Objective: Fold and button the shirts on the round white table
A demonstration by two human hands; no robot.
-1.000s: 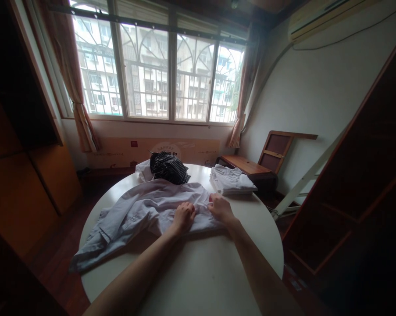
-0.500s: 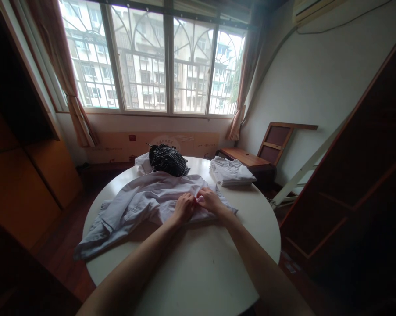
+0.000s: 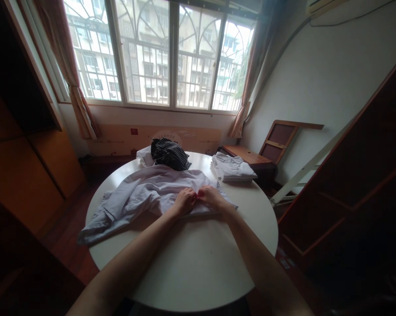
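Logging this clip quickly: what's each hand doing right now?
Left hand: curled at the pale shirt; grip unclear.
Right hand: curled at the same shirt; grip unclear.

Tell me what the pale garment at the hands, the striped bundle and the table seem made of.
Pale garment: thin matte cloth, perhaps cotton or a blend, judging by its soft creases.
Black striped bundle: fabric, going by its crumpled folds; fibre unclear.
Table: hard, smooth white top, glossy where light reflects near the window; possibly laminate or painted wood.
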